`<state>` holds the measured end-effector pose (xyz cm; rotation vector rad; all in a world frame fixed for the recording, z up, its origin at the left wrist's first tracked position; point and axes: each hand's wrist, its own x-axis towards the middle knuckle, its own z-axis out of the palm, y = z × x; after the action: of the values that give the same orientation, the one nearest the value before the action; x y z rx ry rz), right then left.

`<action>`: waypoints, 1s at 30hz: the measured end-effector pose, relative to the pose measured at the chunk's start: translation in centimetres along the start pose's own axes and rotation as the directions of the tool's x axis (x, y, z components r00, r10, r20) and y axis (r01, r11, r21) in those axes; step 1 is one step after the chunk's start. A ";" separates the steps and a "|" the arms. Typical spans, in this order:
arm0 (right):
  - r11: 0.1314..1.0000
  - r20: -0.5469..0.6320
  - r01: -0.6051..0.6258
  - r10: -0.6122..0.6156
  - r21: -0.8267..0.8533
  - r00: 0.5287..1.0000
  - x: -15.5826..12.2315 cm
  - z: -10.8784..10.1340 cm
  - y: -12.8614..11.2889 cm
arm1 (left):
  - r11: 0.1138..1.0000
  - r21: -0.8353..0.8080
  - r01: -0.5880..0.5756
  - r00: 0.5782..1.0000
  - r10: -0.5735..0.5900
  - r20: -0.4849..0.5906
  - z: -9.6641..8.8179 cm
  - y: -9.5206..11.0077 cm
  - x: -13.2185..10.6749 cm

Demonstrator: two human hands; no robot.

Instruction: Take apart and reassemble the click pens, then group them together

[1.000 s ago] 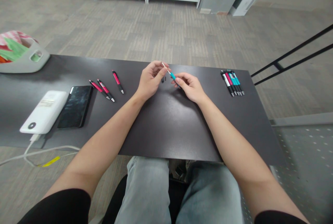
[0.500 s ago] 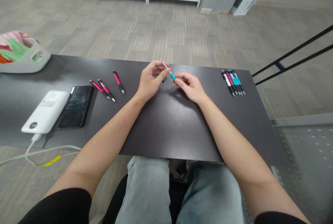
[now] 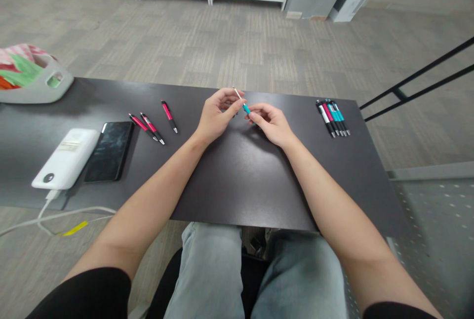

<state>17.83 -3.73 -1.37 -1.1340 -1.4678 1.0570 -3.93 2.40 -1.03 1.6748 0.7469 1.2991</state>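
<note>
My left hand (image 3: 217,115) pinches a thin white pen refill (image 3: 237,93) between thumb and fingers above the table's far side. Its lower end meets a teal pen barrel (image 3: 246,108), which the closed fingers of my right hand (image 3: 271,124) grip. Most of the barrel is hidden by that hand. Small dark parts under my left fingers are mostly covered and I cannot make them out. To the left lie two red-and-black pens (image 3: 150,126) close together and a third red pen (image 3: 169,115) apart from them.
Several pens (image 3: 332,118) lie in a row at the right. On the left are a black phone (image 3: 109,152), a white power bank (image 3: 65,158) with a cable (image 3: 46,205), and a white basket (image 3: 61,87) of cloths. The dark table (image 3: 244,185) ends before my legs.
My left hand has shifted slightly right, closer to my right hand, and a little less of the refill shows above the teal barrel. My right hand has hardly moved.
</note>
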 end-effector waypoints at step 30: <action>0.981 -0.102 0.118 -0.103 0.153 0.989 0.6 0.0 0.6 | 0.613 0.780 -0.125 0.986 -0.013 0.168 -1.4 1.7 -1.3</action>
<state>17.84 -2.99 -1.81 -0.9651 -1.3329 1.0108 -5.70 0.89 0.02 2.4872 1.3066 0.8747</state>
